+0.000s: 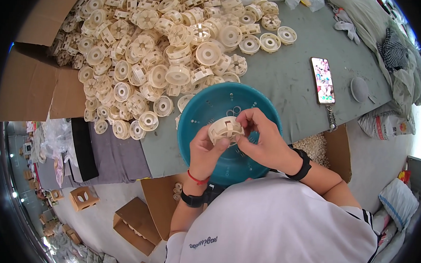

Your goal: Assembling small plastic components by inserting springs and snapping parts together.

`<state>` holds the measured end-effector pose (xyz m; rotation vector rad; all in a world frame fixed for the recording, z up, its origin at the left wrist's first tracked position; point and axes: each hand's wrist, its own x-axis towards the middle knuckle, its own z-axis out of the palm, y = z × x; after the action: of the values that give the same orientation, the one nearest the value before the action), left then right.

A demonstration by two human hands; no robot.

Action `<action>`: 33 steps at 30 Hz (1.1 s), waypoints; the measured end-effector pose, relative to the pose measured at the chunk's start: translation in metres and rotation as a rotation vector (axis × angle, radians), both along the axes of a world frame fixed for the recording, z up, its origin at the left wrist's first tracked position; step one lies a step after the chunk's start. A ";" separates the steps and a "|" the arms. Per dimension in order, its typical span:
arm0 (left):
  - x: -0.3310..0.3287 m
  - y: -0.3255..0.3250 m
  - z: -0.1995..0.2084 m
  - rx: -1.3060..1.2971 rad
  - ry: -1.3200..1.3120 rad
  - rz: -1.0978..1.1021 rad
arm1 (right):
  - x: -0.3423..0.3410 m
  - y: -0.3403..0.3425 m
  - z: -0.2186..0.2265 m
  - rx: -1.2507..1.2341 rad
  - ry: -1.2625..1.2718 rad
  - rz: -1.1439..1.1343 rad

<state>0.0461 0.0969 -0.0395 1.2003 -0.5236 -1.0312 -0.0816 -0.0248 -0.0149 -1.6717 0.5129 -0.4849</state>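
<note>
A cream plastic slotted wheel-shaped part (226, 128) is held up over a teal plastic basin (192, 109). My left hand (205, 152) grips it from the left, thumb along its near side. At the part's right edge, the thumb and bent fingers of my right hand (262, 138) close on it. Whether a smaller piece sits between those right fingertips is too small to tell. Inside the basin, partly hidden by my hands, lie several small rings (233, 111).
A big heap of similar cream parts (153, 49) covers the left of the green-grey table (291, 102), beside a cardboard box (48, 84). A phone (322, 81) lies at the right, near a grey oval object (359, 89). Below the table edge, a box holds small pale pieces (313, 150).
</note>
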 end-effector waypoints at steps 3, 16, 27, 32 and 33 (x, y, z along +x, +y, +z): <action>-0.004 -0.001 0.002 0.021 -0.097 0.065 | 0.003 0.004 -0.004 -0.119 -0.098 -0.065; 0.003 0.005 -0.004 -0.176 0.454 0.020 | 0.004 -0.004 -0.007 0.574 -0.008 0.003; 0.033 0.055 -0.012 0.278 -1.059 0.027 | -0.071 -0.063 -0.004 0.437 -0.074 -0.112; 0.049 0.182 -0.023 0.062 -0.192 0.876 | -0.189 -0.089 -0.036 0.318 0.283 -0.178; 0.054 0.218 -0.037 0.051 -0.051 0.922 | -0.215 -0.089 -0.047 0.375 0.391 -0.229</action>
<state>0.1006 0.3148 -0.0768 1.3111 0.0514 -0.2228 -0.2962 -0.1138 -0.0622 -1.3507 1.0256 -0.2033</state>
